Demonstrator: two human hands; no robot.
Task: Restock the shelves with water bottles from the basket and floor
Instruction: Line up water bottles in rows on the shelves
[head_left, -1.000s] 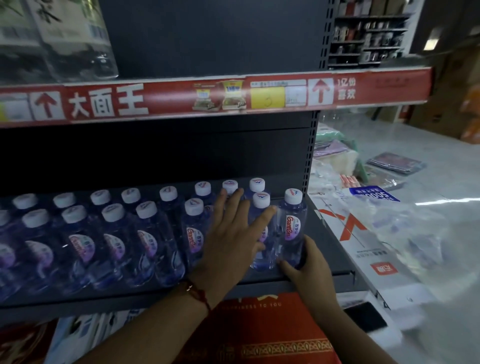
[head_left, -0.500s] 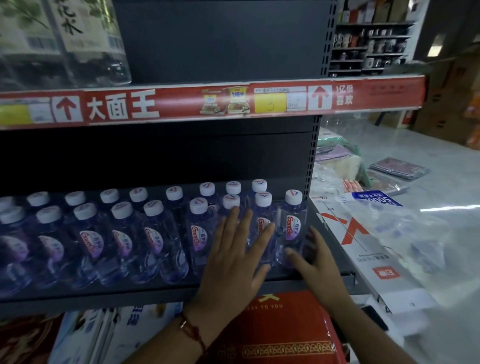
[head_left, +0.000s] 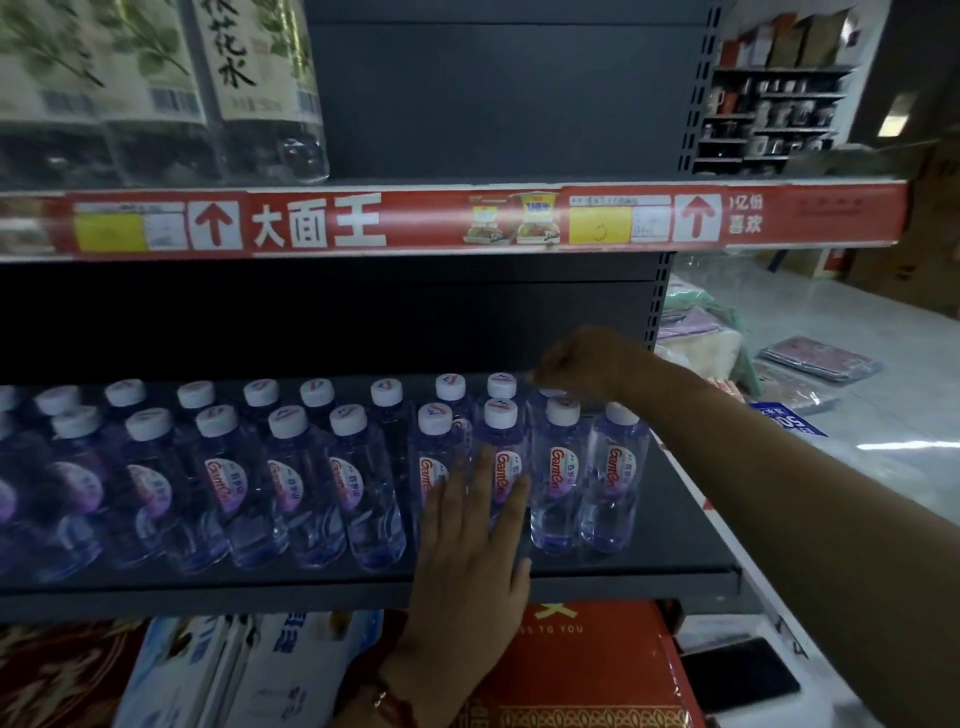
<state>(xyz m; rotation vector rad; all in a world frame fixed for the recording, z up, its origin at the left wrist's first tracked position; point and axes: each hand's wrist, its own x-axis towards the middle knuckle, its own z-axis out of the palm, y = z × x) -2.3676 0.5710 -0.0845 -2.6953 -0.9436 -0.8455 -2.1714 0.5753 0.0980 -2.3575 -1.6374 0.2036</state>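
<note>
While the left hand (head_left: 470, 556) lies flat with straight fingers against the fronts of two water bottles (head_left: 498, 467) at centre frame, the right hand (head_left: 582, 361) reaches above the back row at centre right. Its fingers curl down over a white cap (head_left: 550, 391), apparently pinching it. All bottles stand upright on the dark shelf (head_left: 649, 577).

Water bottles (head_left: 556, 478): clear, violet tint, white caps, red-lettered labels. Shelf (head_left: 623, 571): dark grey. Price strip (head_left: 415, 223): red, white characters, yellow tags. Box (head_left: 587, 670) below: red, gold border.
</note>
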